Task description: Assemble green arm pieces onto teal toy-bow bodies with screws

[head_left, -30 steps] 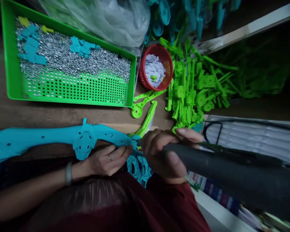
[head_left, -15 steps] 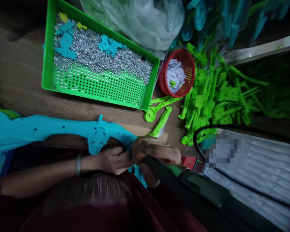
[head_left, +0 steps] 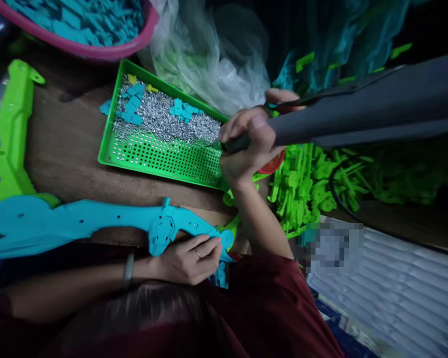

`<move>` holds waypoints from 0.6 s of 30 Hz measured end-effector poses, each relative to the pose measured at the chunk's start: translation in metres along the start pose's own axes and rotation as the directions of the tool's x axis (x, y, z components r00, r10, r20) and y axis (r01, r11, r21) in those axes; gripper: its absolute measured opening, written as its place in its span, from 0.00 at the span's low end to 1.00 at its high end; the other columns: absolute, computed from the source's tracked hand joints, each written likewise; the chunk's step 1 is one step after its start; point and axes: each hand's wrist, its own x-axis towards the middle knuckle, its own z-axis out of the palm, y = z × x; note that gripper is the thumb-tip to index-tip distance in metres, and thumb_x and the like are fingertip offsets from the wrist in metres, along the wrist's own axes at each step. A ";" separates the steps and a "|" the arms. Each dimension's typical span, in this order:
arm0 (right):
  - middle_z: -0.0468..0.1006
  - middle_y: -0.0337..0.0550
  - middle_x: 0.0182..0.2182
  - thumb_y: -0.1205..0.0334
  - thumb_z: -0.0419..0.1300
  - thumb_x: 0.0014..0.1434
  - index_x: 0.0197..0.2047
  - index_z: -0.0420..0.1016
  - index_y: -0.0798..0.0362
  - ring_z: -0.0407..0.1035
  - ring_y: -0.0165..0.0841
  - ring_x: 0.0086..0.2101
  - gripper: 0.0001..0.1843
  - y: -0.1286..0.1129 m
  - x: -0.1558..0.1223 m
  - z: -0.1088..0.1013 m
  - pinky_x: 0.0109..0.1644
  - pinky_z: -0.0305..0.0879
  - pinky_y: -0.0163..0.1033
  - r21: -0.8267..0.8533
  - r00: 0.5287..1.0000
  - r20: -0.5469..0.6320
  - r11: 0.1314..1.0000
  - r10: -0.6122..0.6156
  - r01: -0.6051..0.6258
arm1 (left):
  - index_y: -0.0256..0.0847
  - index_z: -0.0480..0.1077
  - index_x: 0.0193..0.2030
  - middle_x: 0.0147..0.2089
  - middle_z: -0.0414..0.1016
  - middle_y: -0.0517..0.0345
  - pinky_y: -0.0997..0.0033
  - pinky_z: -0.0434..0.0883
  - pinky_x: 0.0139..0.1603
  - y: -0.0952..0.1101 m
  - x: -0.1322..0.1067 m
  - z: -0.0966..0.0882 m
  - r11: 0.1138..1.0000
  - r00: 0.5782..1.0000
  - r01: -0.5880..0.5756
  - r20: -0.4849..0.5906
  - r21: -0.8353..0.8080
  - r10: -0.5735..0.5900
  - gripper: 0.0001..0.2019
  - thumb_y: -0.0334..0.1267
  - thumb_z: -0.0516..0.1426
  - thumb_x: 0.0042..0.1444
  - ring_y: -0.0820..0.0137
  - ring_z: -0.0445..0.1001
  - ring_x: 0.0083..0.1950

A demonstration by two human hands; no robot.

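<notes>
My left hand (head_left: 190, 259), with a ring and a bangle at its wrist, grips the right end of a long blue plastic toy part (head_left: 112, 214). The part lies flat along the table's near edge, and small holes dot its face. Up and to the right, my right hand (head_left: 250, 144) is wrapped round a dark electric screwdriver (head_left: 343, 112). Its thin tip points left over the green perforated tray (head_left: 153, 174). Inside the tray, silver screws (head_left: 164, 119) are heaped with a few small blue pieces (head_left: 184, 110). Whether a screw sits on the tip cannot be made out.
A pink basin (head_left: 93, 49) of blue pieces stands at the top left. A green part (head_left: 13, 129) lies below it. Clear plastic bags (head_left: 224, 79) are behind the tray. Right of it are a red basket (head_left: 273, 163), piled green parts (head_left: 296, 184) and a white ridged stack (head_left: 395, 283).
My right hand has lifted the screwdriver from beside my left hand up to the tray. My left hand stays on the blue part. The camera view has shifted, bringing the pink basin in.
</notes>
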 end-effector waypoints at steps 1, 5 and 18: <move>0.53 0.28 0.19 0.37 0.56 0.57 0.49 0.56 0.40 0.57 0.31 0.15 0.24 0.006 0.001 0.010 0.21 0.62 0.40 0.022 0.997 -0.043 0.997 -0.070 0.071 | 0.35 0.78 0.48 0.53 0.78 0.52 0.64 0.73 0.59 0.000 0.000 0.001 1.000 1.000 0.004 -0.005 0.001 -0.004 0.12 0.34 0.54 0.65 0.61 0.73 0.59; 0.51 0.27 0.17 0.38 0.56 0.57 0.45 0.56 0.40 0.52 0.30 0.14 0.21 0.008 -0.008 0.022 0.16 0.54 0.39 0.003 0.989 -0.035 0.989 -0.146 0.147 | 0.34 0.78 0.47 0.51 0.78 0.51 0.64 0.72 0.59 0.001 -0.002 0.004 1.000 0.998 0.027 -0.059 -0.005 -0.027 0.11 0.35 0.56 0.64 0.60 0.74 0.58; 0.57 0.28 0.17 0.52 0.60 0.56 0.44 0.66 0.40 0.55 0.27 0.14 0.12 -0.060 -0.037 -0.002 0.16 0.56 0.35 0.169 0.998 -0.033 0.984 -0.049 0.054 | 0.29 0.73 0.56 0.59 0.75 0.44 0.64 0.69 0.63 -0.001 0.007 -0.004 0.998 0.996 0.047 0.074 0.042 -0.050 0.16 0.34 0.50 0.67 0.60 0.73 0.61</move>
